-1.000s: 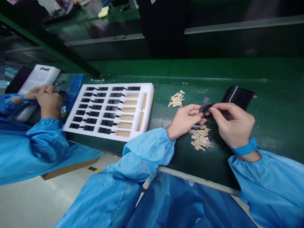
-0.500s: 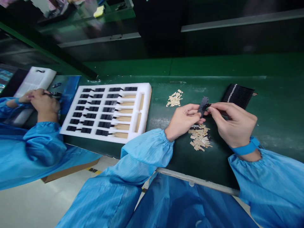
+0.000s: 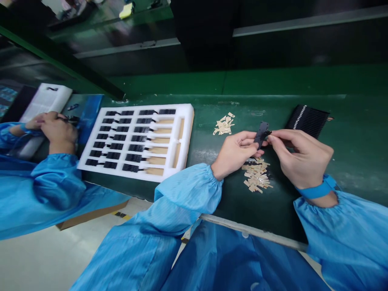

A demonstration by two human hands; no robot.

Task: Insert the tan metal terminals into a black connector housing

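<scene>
Up above the green bench [image 3: 348, 153], a small black part [image 3: 261, 134] stands nearly upright, long axis tilted slightly right, pinched between the left hand [image 3: 235, 152] and the right hand [image 3: 300, 155]. Tan strips [image 3: 256, 174] lie piled just beneath, a smaller heap [image 3: 224, 125] beyond, black parts [image 3: 307, 120] stacked right. Leftward sits a white foam tray [image 3: 186, 133], then a co-worker's hands [image 3: 53, 129]; no writing is readable.

One foam tray [image 3: 188, 121], two tab piles [image 3: 223, 125] [image 3: 257, 174], four hands.

A small, flat black plastic part [image 3: 261, 134] is standing nearly upright above the dark green table [image 3: 348, 157], seemingly pinched at both edges by fingertips.
</scene>
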